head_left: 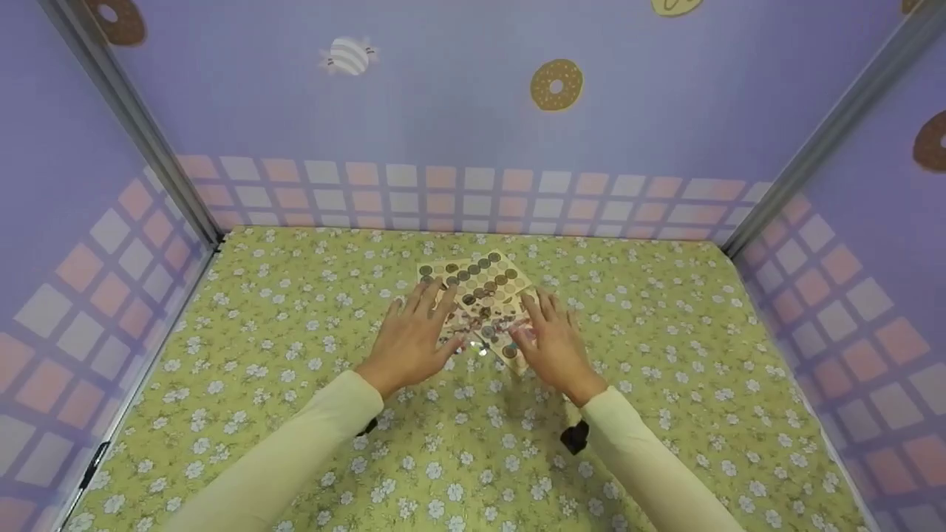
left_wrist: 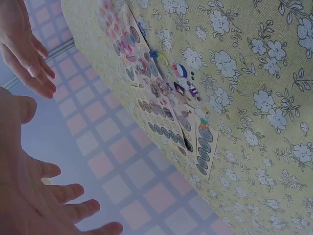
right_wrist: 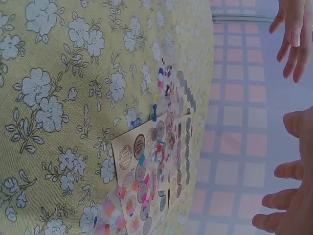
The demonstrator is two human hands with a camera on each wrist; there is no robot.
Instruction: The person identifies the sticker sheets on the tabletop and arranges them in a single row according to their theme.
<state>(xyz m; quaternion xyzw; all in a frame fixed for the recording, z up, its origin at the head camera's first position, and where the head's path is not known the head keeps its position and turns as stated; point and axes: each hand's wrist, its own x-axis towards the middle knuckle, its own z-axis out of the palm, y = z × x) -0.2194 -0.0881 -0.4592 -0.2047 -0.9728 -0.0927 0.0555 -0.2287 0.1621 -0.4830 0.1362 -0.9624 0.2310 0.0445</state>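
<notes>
Several beige sticker sheets (head_left: pixel 510 260) with rows of round, stamp-like stickers lie overlapping on the cloth in front of me. On top of them are clear sheets of small colourful picture stickers (right_wrist: pixel 159 152), with pink and orange ones at one end (left_wrist: pixel 111 20). My left hand (head_left: pixel 411 338) is above the left side of the pile, fingers spread and pointing forward. Over the right side is my right hand (head_left: pixel 556 346), its fingers apart too. In both wrist views the hands are raised clear of the sheets, and neither holds anything.
A yellow-green flowered cloth (head_left: pixel 295 325) covers the table. Purple walls (head_left: pixel 443 111) with a pink and white check band close off the back and both sides. A black cord-like thing (head_left: pixel 92 465) lies along the left edge.
</notes>
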